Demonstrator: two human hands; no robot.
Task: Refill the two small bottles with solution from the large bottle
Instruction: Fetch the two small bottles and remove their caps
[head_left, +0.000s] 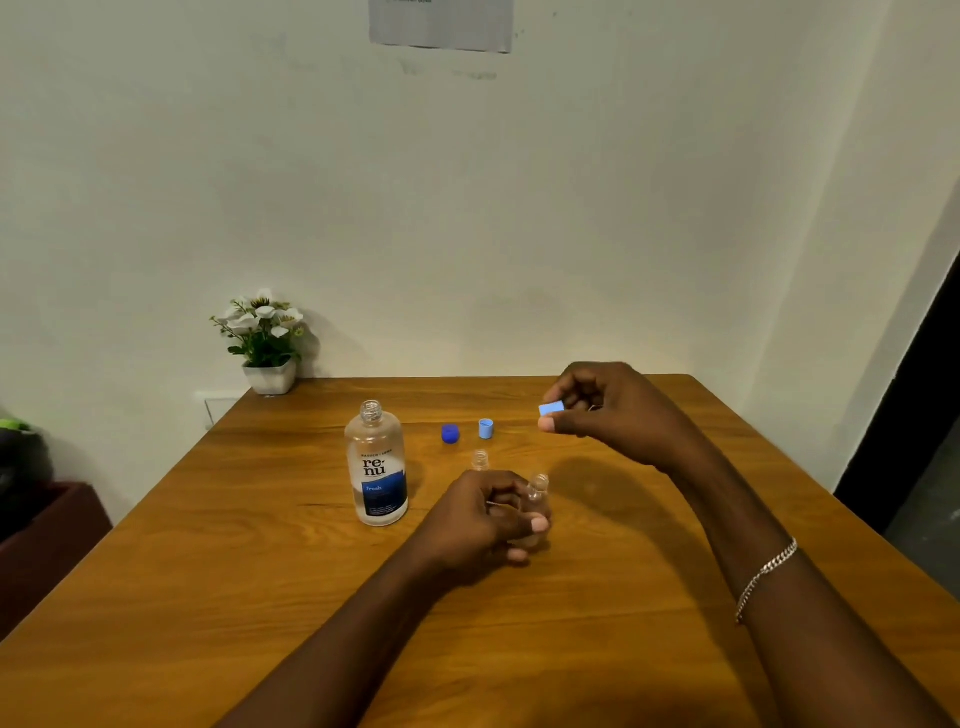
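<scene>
The large clear bottle (377, 465) with a blue label stands uncapped on the wooden table (208, 545), left of centre. My left hand (483, 517) grips a small clear bottle (536, 491), open neck up and tilted right. Just behind that hand, a second small clear bottle (480, 460) stands uncapped, partly hidden. My right hand (608, 410) hovers above the table and pinches a light blue cap (550, 409) between thumb and fingers. A dark blue cap (450, 433) and another light blue cap (485, 428) lie on the table behind the small bottles.
A white pot of white flowers (267, 343) sits at the table's far left corner against the wall. A dark red box (47, 540) stands on the floor to the left. The table's right edge runs beside a dark doorway.
</scene>
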